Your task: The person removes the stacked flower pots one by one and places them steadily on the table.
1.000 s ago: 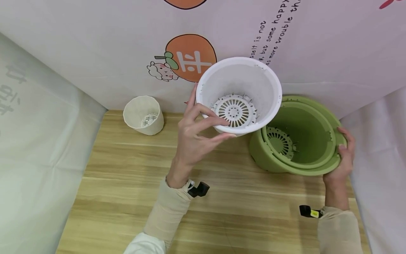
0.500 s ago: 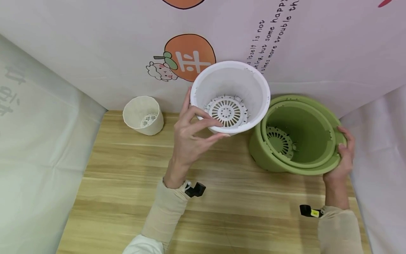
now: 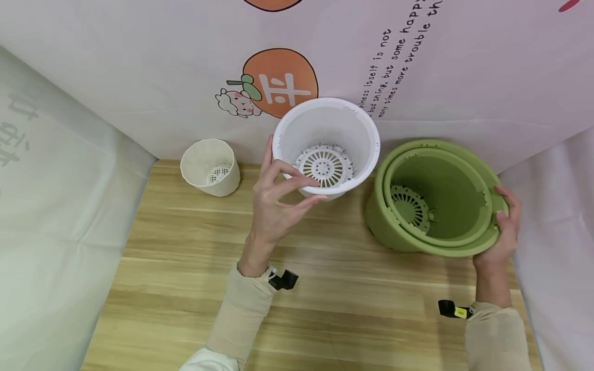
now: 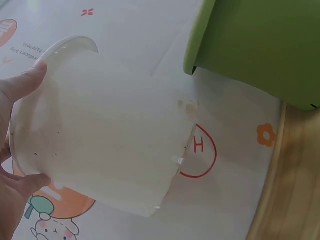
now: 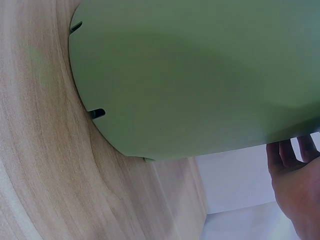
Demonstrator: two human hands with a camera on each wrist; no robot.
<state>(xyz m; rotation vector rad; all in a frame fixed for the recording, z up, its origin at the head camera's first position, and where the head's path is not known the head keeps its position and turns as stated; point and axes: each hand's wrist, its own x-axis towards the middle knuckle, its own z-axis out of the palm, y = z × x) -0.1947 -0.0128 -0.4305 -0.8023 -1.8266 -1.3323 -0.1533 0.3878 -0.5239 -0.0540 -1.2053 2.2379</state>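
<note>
Four pots: two green pots (image 3: 436,198) nested, tilted on the wooden worktop (image 3: 185,247), the right hand (image 3: 503,226) with fingers curled on their rim; one white pot (image 3: 326,147) pinched aloft by the left hand (image 3: 276,206); one small cream pot (image 3: 211,167) near the printed backdrop (image 3: 139,67). The right wrist view shows the green base's slots.
</note>
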